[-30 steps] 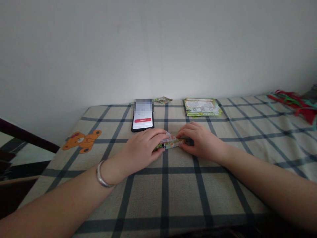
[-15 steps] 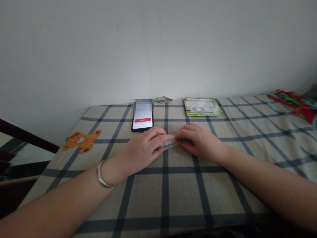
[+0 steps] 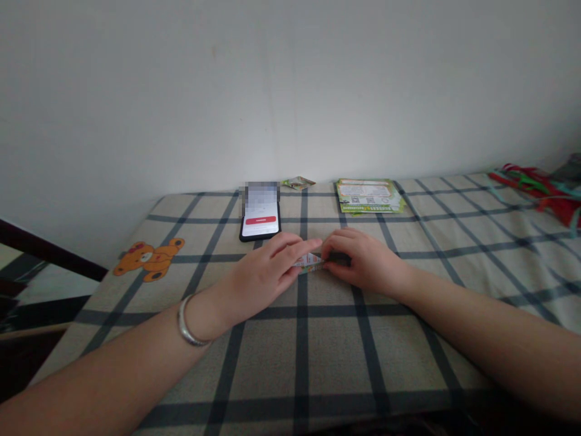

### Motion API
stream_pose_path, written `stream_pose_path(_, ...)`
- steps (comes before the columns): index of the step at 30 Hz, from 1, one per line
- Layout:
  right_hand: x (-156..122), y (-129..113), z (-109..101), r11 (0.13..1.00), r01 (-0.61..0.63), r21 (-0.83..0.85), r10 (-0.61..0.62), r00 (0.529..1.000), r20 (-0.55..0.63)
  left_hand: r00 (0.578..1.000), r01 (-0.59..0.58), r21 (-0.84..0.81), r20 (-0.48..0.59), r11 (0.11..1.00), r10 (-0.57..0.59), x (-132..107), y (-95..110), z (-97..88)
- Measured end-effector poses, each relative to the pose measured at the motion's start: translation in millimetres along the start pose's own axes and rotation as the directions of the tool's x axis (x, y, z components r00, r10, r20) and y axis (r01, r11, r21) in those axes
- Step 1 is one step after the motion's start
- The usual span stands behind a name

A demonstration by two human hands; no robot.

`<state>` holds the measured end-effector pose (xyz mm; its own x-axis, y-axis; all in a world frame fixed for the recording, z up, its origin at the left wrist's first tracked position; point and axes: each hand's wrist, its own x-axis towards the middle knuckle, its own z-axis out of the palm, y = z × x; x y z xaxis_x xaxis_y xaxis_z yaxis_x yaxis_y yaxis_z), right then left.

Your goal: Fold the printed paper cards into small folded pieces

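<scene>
A small folded piece of printed paper (image 3: 309,262) lies low over the checked cloth, mostly covered by my fingers. From the left, my left hand (image 3: 267,270) grips it between thumb and fingers, its index finger stretched over the top. A silver bangle circles that wrist. My right hand (image 3: 361,259) pinches the paper's right end with thumb and curled fingers. Just beyond my left hand lies a phone (image 3: 261,227) with a lit screen, partly pixelated. How the paper is folded under my fingers cannot be made out.
Behind the phone, near the wall, sits a small folded paper piece (image 3: 299,182). A stack of green-edged printed sheets (image 3: 370,197) is at the back. Red and green straps (image 3: 538,188) lie at far right. The checked tablecloth (image 3: 267,369) carries a bear picture (image 3: 149,259) at left.
My left index finger has straightened and lifted slightly off the paper. My right hand has shifted a little, and more of the paper's printed face shows between the hands.
</scene>
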<state>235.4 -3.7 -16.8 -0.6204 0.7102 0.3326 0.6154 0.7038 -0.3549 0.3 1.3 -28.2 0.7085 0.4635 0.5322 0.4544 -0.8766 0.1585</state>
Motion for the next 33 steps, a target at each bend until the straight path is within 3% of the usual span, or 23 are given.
stream_pose_path(10,3,-6,2,0.998,0.054,0.014,-0.053,0.994,-0.092,0.996,0.037,-0.045,0.085,0.998,-0.034,3,2,-2.0)
stream_pose_path(19,3,-9,2,0.983,0.169,-0.074,-0.181,0.962,-0.207,0.998,-0.034,-0.020,0.043,0.999,0.035,4,1,-3.4)
stream_pose_path(27,5,-12,0,0.959,0.259,-0.114,-0.282,0.908,-0.311,0.994,0.108,-0.030,0.032,0.994,-0.107,5,7,-5.8)
stream_pose_path(33,5,-10,0,0.957,0.256,-0.133,-0.286,0.902,-0.323,0.993,0.120,0.040,0.000,0.992,-0.120,5,10,-7.4)
